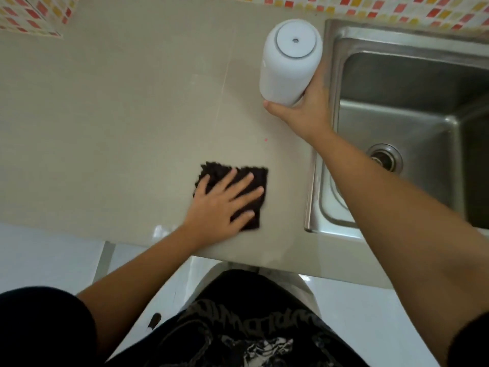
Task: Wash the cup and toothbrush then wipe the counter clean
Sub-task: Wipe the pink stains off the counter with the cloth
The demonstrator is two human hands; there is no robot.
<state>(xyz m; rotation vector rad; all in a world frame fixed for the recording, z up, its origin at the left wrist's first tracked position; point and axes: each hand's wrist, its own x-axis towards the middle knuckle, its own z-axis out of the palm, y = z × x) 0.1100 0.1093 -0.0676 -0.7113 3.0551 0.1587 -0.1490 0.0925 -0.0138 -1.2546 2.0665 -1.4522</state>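
Observation:
A tall white cup (289,62) stands upside down on the beige counter (119,123), close to the sink's left rim. My right hand (304,109) grips it near its lower end, thumb on the near side. A dark folded cloth (254,178) lies flat on the counter near the front edge. My left hand (225,202) presses on it with the fingers spread. No toothbrush is in view.
A steel sink (412,123) with a round drain (385,156) fills the right side. A tiled wall (370,6) in red, orange and yellow runs along the back. A small pink speck (265,140) lies on the counter between cloth and cup.

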